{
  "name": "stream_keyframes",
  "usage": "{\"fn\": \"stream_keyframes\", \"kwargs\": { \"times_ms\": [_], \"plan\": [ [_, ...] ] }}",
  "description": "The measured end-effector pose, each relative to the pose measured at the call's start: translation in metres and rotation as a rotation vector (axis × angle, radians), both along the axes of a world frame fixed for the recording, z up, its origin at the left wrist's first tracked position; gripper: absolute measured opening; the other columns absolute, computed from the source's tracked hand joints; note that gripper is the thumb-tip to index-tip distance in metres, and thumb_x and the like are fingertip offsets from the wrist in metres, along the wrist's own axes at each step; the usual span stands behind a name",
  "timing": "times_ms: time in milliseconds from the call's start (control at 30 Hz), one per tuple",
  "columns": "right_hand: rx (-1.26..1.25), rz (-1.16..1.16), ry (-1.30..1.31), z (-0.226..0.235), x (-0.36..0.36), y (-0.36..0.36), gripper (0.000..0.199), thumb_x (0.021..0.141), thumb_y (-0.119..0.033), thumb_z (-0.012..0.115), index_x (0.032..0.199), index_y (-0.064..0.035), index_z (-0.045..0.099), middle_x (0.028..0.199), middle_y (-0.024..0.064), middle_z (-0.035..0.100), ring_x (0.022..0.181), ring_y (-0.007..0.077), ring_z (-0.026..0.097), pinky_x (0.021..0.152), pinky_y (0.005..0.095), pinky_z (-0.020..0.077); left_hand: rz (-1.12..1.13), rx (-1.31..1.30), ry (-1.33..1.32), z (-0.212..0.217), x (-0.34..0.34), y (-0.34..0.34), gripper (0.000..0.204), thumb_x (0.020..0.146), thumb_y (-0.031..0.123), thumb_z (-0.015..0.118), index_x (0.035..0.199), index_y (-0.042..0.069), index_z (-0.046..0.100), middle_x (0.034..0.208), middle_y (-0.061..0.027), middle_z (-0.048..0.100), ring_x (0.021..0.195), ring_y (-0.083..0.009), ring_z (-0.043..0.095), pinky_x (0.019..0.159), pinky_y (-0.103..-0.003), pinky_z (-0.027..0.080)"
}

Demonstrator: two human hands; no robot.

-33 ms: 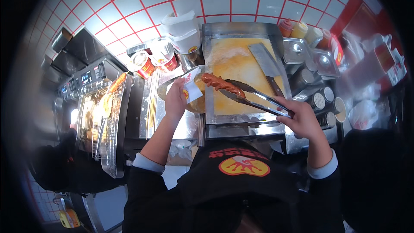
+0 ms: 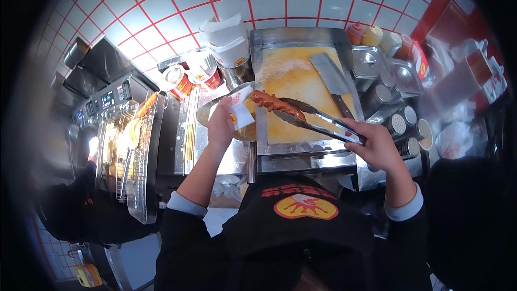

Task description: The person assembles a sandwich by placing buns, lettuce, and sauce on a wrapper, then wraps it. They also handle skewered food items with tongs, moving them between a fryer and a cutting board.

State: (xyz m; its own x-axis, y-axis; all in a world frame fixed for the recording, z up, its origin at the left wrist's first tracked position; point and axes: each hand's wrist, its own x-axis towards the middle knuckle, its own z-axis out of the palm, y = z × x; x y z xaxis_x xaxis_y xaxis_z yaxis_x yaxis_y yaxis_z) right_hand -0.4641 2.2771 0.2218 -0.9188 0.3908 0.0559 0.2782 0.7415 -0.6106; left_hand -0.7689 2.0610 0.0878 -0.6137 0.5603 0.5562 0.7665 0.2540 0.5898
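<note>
My left hand (image 2: 221, 125) is closed on a small white paper bag (image 2: 244, 116), held upright just left of the cutting board. In my right hand (image 2: 374, 144) are metal tongs (image 2: 328, 132) with dark tips, closed around a reddish-brown, scored sausage (image 2: 276, 104). The sausage's far end points at the bag's opening and comes close to it; whether they touch I cannot tell. Beneath the tongs lies a yellow-stained cutting board (image 2: 283, 136) in a steel tray. A cleaver (image 2: 328, 74) rests on its right side, its dark handle near my right hand.
Wooden skewers (image 2: 189, 132) lie left of the board, near red-and-white tubs (image 2: 177, 81). Further left, a wire rack (image 2: 141, 175) holds fried food, with a person's sleeve (image 2: 81, 191) beside it. Shakers (image 2: 397, 124), lidded steel containers (image 2: 369, 62) and sauce bottles (image 2: 372, 36) stand at right.
</note>
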Motion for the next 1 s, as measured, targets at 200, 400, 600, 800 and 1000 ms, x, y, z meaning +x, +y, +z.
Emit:
{"fn": "stream_keyframes", "kwargs": {
  "times_ms": [200,400,600,800,1000],
  "plan": [
    [-0.003,-0.111,-0.08,0.0,0.001,0.0,0.059,0.07,-0.008,0.072,0.125,-0.0129,0.055,0.084,0.0077,0.065,0.058,0.0162,0.053,0.059,0.0278,0.0441,-0.181,0.005,-0.336,-0.042,0.014,0.011,0.01,0.081,0.006,0.062,0.088,-0.001,0.065,0.086,-0.0158,0.063,0.076,-0.0261,0.063,0.071,-0.032,0.051],
    [0.017,-0.15,-0.136,-0.009,0.01,0.0,0.059,0.069,-0.008,0.072,0.125,-0.0127,0.055,0.084,0.0089,0.065,0.066,0.019,0.06,0.065,0.0295,0.0466,-0.067,0.237,-0.872,-0.085,0.032,0.033,0.009,0.086,0.008,0.06,0.089,-0.001,0.059,0.079,-0.0059,0.057,0.069,-0.0115,0.055,0.063,-0.024,0.044],
    [0.105,-0.068,-0.146,-0.011,0.007,-0.003,0.057,0.069,-0.01,0.072,0.123,-0.0151,0.056,0.086,0.0064,0.066,0.068,0.0229,0.061,0.064,0.0315,0.0472,0.022,0.237,-0.673,-0.093,0.041,0.037,0.007,0.088,0.008,0.055,0.087,0.001,0.052,0.078,-0.0067,0.053,0.07,-0.0147,0.052,0.065,-0.027,0.043],
    [0.308,-0.013,-0.23,-0.007,-0.013,-0.006,0.052,0.07,-0.015,0.071,0.12,-0.0186,0.057,0.088,0.0049,0.066,0.079,0.0266,0.063,0.069,0.037,0.0485,0.068,0.235,-0.434,-0.089,0.048,0.038,0.007,0.088,0.007,0.052,0.086,0.0,0.051,0.081,-0.0106,0.052,0.072,-0.0191,0.051,0.067,-0.031,0.043],
    [0.48,0.036,-0.301,0.015,-0.02,-0.007,0.047,0.072,-0.016,0.068,0.118,-0.0184,0.058,0.089,0.0051,0.065,0.084,0.0253,0.063,0.07,0.0379,0.0501,0.044,0.261,-0.418,-0.075,0.053,0.038,0.005,0.085,0.004,0.054,0.086,0.0,0.051,0.084,-0.0137,0.051,0.076,-0.025,0.051,0.071,-0.033,0.042]
  ]
}}
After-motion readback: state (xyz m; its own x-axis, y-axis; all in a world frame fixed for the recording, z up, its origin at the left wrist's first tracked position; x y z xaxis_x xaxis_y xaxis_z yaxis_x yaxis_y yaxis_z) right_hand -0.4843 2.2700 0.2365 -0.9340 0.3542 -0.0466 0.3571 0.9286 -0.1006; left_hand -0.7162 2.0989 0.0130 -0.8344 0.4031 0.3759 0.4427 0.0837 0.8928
